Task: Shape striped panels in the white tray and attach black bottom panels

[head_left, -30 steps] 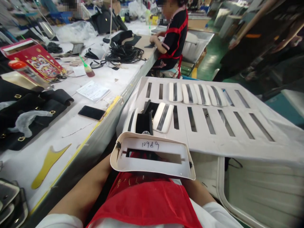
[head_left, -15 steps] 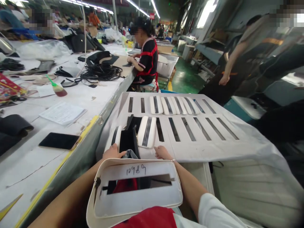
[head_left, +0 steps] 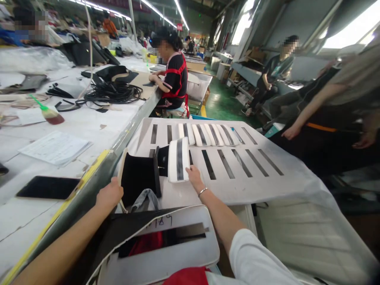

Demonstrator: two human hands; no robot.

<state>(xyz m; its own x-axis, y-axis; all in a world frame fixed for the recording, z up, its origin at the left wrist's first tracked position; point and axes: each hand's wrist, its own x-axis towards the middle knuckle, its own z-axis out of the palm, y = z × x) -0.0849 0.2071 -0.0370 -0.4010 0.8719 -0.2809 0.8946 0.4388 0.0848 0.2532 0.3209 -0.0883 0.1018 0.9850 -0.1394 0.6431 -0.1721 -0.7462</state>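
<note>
My left hand (head_left: 109,196) is closed on the pale edge of a black-lined bag piece (head_left: 138,174), just right of the long table. The fingers of my right hand (head_left: 194,178) pinch the lower right edge of a white padded panel (head_left: 179,160) with a dark stripe down its middle. Black material lies between the two pieces; how they join is hidden. Close to my body sits a white frame (head_left: 204,253) with a long slot and handwriting on it, a pale-edged dark flap folded over its left side. Grey crumpled material (head_left: 145,200) lies between my arms.
A white slotted board (head_left: 237,190) spans the front, with several striped white panels (head_left: 202,135) on its far row. On the left table are a phone (head_left: 49,187), papers (head_left: 55,147), a glue bottle (head_left: 52,115) and black cords (head_left: 114,92). A seated co-worker (head_left: 175,75) and other people are beyond.
My left hand has moved left, swinging the left piece outward so its black inside shows. My right hand has come up onto the striped panel's edge. The flap now covers the near frame's left side.
</note>
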